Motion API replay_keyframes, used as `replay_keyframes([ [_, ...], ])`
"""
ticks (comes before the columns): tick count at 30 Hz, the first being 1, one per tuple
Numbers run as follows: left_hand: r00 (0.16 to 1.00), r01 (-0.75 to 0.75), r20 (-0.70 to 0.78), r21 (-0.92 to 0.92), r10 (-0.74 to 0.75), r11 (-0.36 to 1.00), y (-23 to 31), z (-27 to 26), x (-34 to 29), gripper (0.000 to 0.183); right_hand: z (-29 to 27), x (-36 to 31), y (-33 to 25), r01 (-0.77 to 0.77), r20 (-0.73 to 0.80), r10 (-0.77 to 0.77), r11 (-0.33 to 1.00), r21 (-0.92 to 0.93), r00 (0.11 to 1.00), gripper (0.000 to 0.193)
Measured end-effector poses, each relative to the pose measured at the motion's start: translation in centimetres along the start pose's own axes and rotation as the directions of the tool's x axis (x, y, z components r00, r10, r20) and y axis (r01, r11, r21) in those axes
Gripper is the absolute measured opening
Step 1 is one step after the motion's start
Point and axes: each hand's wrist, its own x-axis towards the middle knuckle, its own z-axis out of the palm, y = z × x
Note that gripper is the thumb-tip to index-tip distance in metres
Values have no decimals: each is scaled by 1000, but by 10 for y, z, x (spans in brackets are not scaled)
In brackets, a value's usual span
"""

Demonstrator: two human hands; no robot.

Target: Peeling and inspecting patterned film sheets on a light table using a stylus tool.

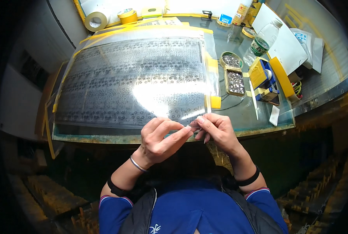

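Observation:
My left hand [158,139] and my right hand [219,132] meet in front of me, over the near edge of a glass-topped table [256,121]. Thumbs and fingers of both are pinched on a small, thin, see-through piece [194,127]; its exact kind is too small to make out. Just beyond them lies a large clear film sheet [103,84], printed with rows of dark marks and taped in yellow along its edges. A bright reflection hides part of the print.
Right of the sheet stand a round tin [231,60] and a rectangular tin [235,87], both holding small shiny bits. Near them are a plastic bottle [266,36], a blue-and-yellow container [261,74] and a white block [274,115]. Tape rolls [96,21] sit at the back left.

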Motion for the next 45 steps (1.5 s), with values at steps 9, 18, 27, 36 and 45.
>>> replay_keyframes([
  [9,990,112,89,-14,-110,994,6,4,1,20,4,1,-1,8,-48,-9,1000,-8,999,26],
  [18,977,170,138,-60,-161,984,9,2,8,17,2,-1,3,17,-24,-18,999,-39,1000,26],
  [27,962,201,193,-24,-193,979,10,4,9,16,3,-3,5,10,-21,-10,1000,-8,1000,29],
  [36,787,517,501,-218,-360,828,2,-6,14,8,0,-5,4,49,43,-40,971,-235,998,26],
  [45,570,760,711,-266,-411,593,-8,-15,21,17,1,-4,11,164,42,-159,966,-199,986,24],
])
